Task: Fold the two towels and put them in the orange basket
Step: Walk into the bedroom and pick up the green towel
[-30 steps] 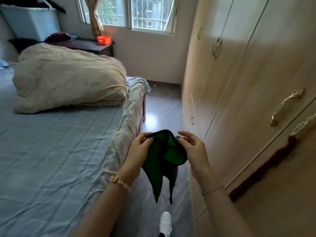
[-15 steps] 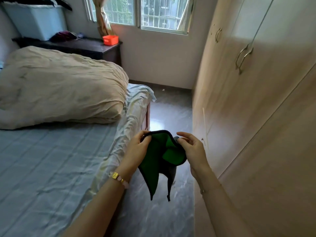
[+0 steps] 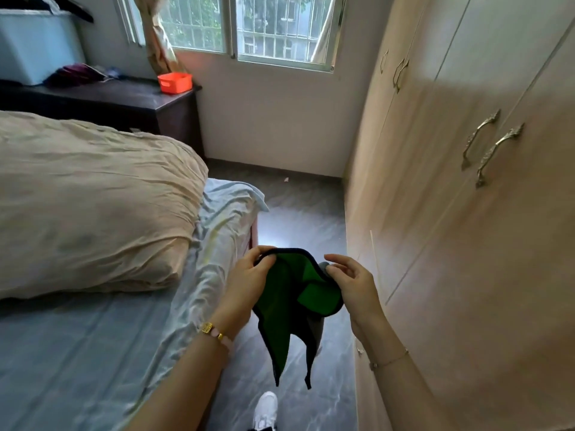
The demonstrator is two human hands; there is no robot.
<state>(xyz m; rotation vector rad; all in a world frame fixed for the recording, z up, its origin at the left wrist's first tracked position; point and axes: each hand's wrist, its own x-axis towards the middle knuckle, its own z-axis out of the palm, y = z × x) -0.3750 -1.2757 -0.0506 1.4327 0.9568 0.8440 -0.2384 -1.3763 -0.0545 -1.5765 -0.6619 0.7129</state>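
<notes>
A green towel [image 3: 281,309] with a dark edge hangs in the air between the bed and the wardrobe, its corners dangling toward the floor. My left hand [image 3: 249,281] pinches its top edge on the left. My right hand [image 3: 351,283] pinches the top edge on the right, where a grey cloth shows behind the green one. The orange basket [image 3: 175,82] stands far ahead on the dark dresser [image 3: 124,104] by the window. Whether the grey cloth is a second towel I cannot tell.
The bed [image 3: 77,353] with a blue sheet fills the left, with a beige duvet [image 3: 93,206] heaped on it. A tall wardrobe [image 3: 466,213] lines the right. A narrow strip of grey floor [image 3: 298,209] runs between them to the window wall. A pale blue box [image 3: 34,48] sits on the dresser.
I have stepped forward along the aisle, so the basket and window appear closer. Both hands keep holding the towel's top edge in much the same way.
</notes>
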